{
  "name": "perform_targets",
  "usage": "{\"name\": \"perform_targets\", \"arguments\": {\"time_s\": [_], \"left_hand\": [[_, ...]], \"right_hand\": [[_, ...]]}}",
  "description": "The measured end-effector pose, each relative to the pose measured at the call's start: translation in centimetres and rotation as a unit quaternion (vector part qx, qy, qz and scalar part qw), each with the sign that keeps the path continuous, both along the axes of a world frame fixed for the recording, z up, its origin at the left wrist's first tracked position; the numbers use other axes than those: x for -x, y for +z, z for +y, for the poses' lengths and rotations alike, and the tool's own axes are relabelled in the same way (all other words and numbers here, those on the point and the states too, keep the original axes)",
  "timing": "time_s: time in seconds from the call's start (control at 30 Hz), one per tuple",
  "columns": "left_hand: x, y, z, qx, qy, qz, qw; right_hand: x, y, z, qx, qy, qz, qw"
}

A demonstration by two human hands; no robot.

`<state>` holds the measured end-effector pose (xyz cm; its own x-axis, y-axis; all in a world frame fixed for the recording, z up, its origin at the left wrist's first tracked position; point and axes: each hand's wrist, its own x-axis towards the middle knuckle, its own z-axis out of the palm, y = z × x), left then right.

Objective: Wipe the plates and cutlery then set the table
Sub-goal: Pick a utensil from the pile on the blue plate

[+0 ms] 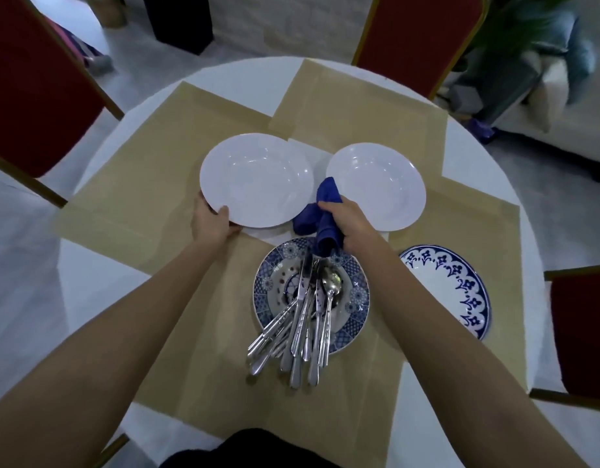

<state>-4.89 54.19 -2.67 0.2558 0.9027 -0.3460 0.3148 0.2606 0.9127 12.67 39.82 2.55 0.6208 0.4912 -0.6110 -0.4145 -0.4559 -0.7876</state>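
Two white plates lie side by side mid-table. My left hand (212,224) grips the near-left rim of the left white plate (258,179). The right white plate (376,185) lies flat beside it. Between the two plates my right hand (351,222) holds a bunched blue cloth (320,219), which hangs down over a blue patterned plate (351,282). Several knives, forks and spoons (303,315) are piled on that plate, handles pointing toward me. A second blue-and-white plate (450,292) sits at the table's right edge.
The round white table (231,76) carries several tan placemats (150,163). Red chairs with gold frames stand at the left (32,89), far right (413,32) and right (582,332). A person in blue (558,52) is at the upper right.
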Motion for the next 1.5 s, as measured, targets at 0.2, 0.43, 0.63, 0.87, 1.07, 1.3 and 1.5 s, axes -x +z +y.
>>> {"name": "perform_targets", "arguments": {"time_s": [0.2, 0.43, 0.63, 0.87, 1.07, 1.3, 1.5], "left_hand": [[1.3, 2.9, -7.9, -0.194, -0.104, 0.155, 0.963], [5.0, 4.0, -17.8, -0.325, -0.337, 0.21, 0.858], [3.6, 4.2, -20.9, -0.397, -0.453, 0.295, 0.742], [1.5, 4.5, -23.1, -0.351, -0.431, 0.385, 0.736], [1.3, 5.5, -22.3, -0.257, -0.431, 0.359, 0.787], [2.5, 8.1, -19.5, -0.137, -0.475, 0.313, 0.811], [1.9, 12.2, -17.6, -0.054, -0.405, 0.112, 0.906]], "right_hand": [[1.0, 0.7, -6.3, -0.012, -0.038, -0.012, 0.999], [4.5, 0.7, -13.3, -0.012, -0.094, 0.034, 0.995], [5.3, 0.4, -16.4, 0.082, -0.003, -0.158, 0.984], [7.8, -0.6, -18.6, 0.222, 0.225, -0.382, 0.869], [8.6, -0.9, -18.0, 0.243, 0.295, -0.41, 0.828], [6.0, 1.6, -17.3, 0.225, 0.247, -0.348, 0.876], [2.6, 7.2, -15.2, -0.034, -0.013, -0.344, 0.938]]}}
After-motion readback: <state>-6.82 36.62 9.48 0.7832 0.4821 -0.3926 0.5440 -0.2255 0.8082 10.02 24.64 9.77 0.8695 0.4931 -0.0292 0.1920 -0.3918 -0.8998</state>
